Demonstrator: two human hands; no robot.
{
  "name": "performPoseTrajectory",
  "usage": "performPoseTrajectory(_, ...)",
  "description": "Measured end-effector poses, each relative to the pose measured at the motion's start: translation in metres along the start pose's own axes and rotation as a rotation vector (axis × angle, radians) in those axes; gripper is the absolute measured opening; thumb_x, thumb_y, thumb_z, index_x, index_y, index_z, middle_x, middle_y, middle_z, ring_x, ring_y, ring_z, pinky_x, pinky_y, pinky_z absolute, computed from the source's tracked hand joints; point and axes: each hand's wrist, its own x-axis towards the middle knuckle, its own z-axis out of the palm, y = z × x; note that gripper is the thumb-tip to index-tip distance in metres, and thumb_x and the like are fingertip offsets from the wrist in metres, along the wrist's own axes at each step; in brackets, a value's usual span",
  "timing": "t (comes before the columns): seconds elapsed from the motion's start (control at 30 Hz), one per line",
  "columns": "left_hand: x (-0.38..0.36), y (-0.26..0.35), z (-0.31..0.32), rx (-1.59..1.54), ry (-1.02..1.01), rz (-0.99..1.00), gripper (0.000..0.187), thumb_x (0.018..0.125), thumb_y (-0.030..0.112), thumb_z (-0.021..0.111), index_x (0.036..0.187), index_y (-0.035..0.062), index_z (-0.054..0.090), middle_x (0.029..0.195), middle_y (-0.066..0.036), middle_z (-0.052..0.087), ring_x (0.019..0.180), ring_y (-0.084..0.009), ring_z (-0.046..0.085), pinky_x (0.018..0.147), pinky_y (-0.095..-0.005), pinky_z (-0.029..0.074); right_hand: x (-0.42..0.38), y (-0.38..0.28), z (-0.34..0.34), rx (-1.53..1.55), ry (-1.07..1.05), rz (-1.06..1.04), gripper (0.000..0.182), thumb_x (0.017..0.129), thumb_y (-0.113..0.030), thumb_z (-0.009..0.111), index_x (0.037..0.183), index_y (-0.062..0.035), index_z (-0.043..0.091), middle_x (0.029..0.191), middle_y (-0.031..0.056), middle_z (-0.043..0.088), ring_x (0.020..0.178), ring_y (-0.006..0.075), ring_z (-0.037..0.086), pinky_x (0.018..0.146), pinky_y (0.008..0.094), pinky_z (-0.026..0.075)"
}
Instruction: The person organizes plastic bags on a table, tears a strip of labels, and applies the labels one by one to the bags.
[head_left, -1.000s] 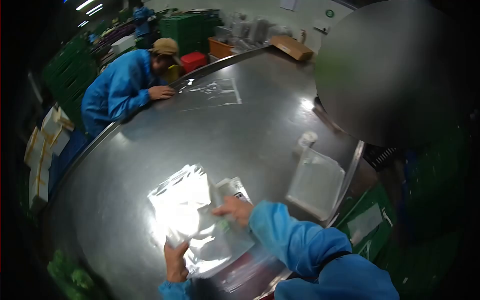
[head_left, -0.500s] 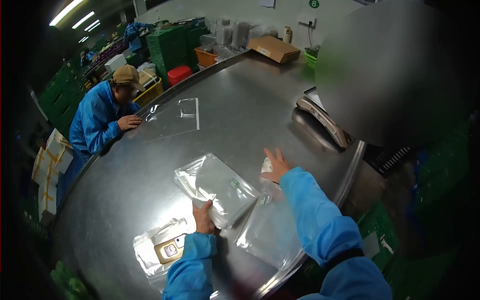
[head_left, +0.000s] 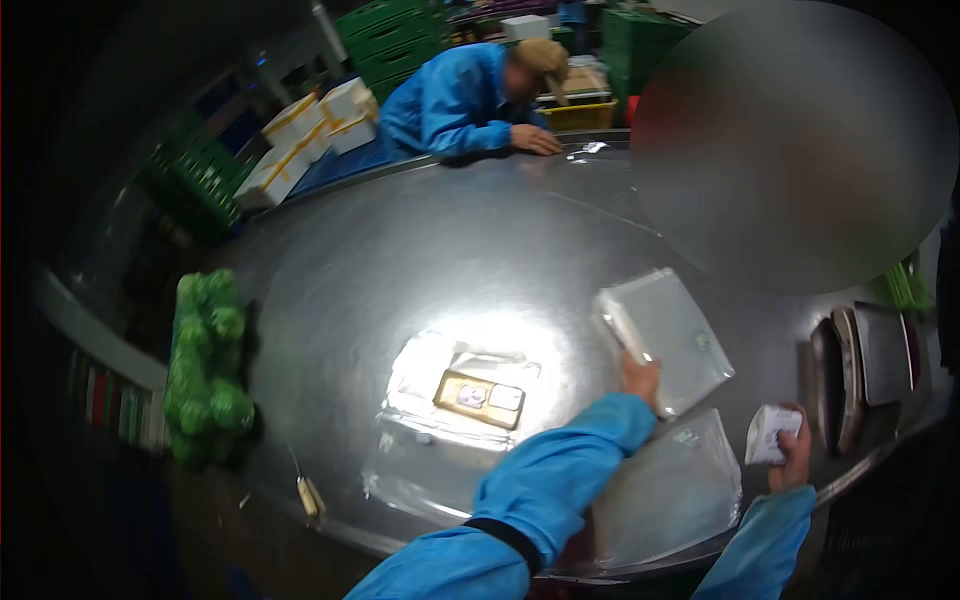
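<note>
My left hand [head_left: 640, 382] is closed on the near edge of a stack of clear plastic bags [head_left: 672, 335], which lies on the metal table. In my right hand [head_left: 793, 450] is a white printed label roll [head_left: 766, 434], held above the table's right side with its printed face towards me. Between my arms lies a second set of clear plastic bags [head_left: 670, 490], flat and close to the near edge. A gold phone [head_left: 478, 398] rests on more shiny plastic bags [head_left: 410, 375] left of my left arm.
A green bundle of vegetables [head_left: 205, 370] stands at the table's left end, and a knife with a pale handle [head_left: 309, 497] lies by the near edge. A scale-like device [head_left: 848, 380] is at the right. Across the table [head_left: 400, 240], a person in blue [head_left: 460, 100] leans on the rim.
My view has swung left, bringing the green bundle and knife into sight. My right hand has picked up the white label roll. My left hand stays on the bag stack.
</note>
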Motion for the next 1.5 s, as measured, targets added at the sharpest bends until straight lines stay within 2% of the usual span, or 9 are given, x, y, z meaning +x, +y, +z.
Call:
performPoseTrajectory(0.2,-0.096,0.078,-0.08,-0.055,-0.153,-0.123,0.065,0.088,0.033,0.055,0.138,0.0032,0.026,0.138,-0.02,0.032,0.123,-0.0308,0.037,0.099,-0.0396,0.034,-0.032,0.022,0.117,-0.497,-0.119,-0.064,0.049,0.066,0.001,0.061,0.113,-0.0026,0.048,0.105,0.0088,0.053,0.095,0.019,0.055,0.084,0.0312,0.046)
performPoseTrajectory(0.33,-0.184,0.101,-0.212,-0.63,-0.485,-0.791,0.051,0.092,0.032,0.051,0.133,0.0043,0.036,0.133,-0.013,0.041,0.12,-0.0247,0.042,0.098,-0.0359,0.038,-0.086,0.071,0.209,-0.663,-0.511,-0.394,0.053,0.067,-0.002,0.068,0.116,-0.0011,0.047,0.108,0.0157,0.051,0.102,0.0282,0.053,0.09,0.0357,0.043)
performPoseTrajectory(0.5,-0.226,0.102,-0.328,-0.362,-0.192,-0.279,0.038,0.085,0.014,0.062,0.121,0.0058,0.048,0.103,-0.008,0.058,0.095,-0.0153,0.057,0.081,-0.0266,0.049,-0.146,0.089,0.286,-0.588,-0.708,-0.23,0.053,0.072,-0.006,0.069,0.118,0.0011,0.045,0.112,0.0182,0.05,0.108,0.0266,0.051,0.092,0.0344,0.042)
performPoseTrajectory(0.6,-0.239,0.101,-0.374,-0.08,-0.155,0.046,0.044,0.079,0.003,0.065,0.12,0.0038,0.048,0.104,-0.008,0.057,0.094,-0.0134,0.056,0.08,-0.0263,0.048,-0.169,0.122,0.311,-0.219,-0.578,0.427,0.037,0.084,-0.003,0.058,0.118,0.0034,0.046,0.113,0.0145,0.053,0.106,0.0174,0.052,0.087,0.0279,0.044)
performPoseTrajectory(0.7,-0.24,0.1,-0.406,-0.199,-0.113,0.072,0.045,0.077,0.001,0.066,0.118,0.0034,0.047,0.105,-0.008,0.055,0.093,-0.0129,0.055,0.08,-0.0259,0.047,-0.19,0.136,0.344,-0.123,-0.504,0.49,0.037,0.081,-0.006,0.062,0.116,0.0029,0.049,0.109,0.0128,0.055,0.103,0.0169,0.053,0.086,0.028,0.045)
performPoseTrajectory(0.83,-0.229,0.096,-0.452,-0.399,-0.159,-0.004,0.038,0.079,0.001,0.062,0.115,0.0039,0.048,0.108,-0.006,0.054,0.094,-0.0135,0.054,0.082,-0.026,0.046,-0.223,0.139,0.391,-0.689,-0.64,-0.088,0.042,0.077,-0.008,0.066,0.116,0.0006,0.053,0.111,0.0127,0.057,0.101,0.0172,0.054,0.085,0.0295,0.045)
performPoseTrajectory(1.0,-0.229,0.087,-0.503,-0.715,-0.355,-0.342,0.04,0.095,0.039,0.037,0.115,0.0066,0.047,0.113,-0.009,0.054,0.102,-0.0214,0.055,0.083,-0.0415,0.049,-0.255,0.176,0.406,-0.478,-0.356,0.25,0.026,0.083,-0.016,0.063,0.102,0.0023,0.062,0.093,0.0083,0.064,0.086,0.0131,0.058,0.077,0.0272,0.046)
performPoseTrajectory(1.23,-0.245,0.062,-0.522,-0.56,-0.444,-0.449,0.04,0.093,0.039,0.043,0.117,0.0072,0.048,0.11,-0.009,0.056,0.098,-0.0209,0.057,0.084,-0.0425,0.049,-0.285,0.178,0.406,-0.104,0.014,0.565,0.03,0.091,-0.02,0.051,0.099,0.0068,0.06,0.099,0.0118,0.062,0.087,0.0181,0.06,0.08,0.0294,0.047)
performPoseTrajectory(1.5,-0.253,0.028,-0.505,-0.738,-0.763,-0.742,0.042,0.09,0.04,0.05,0.116,0.006,0.05,0.113,-0.015,0.056,0.102,-0.0265,0.058,0.088,-0.0421,0.05,-0.306,0.099,0.357,0.225,0.281,0.149,0.03,0.094,-0.016,0.042,0.11,0.0076,0.051,0.109,0.0166,0.059,0.103,0.0254,0.058,0.092,0.04,0.047)
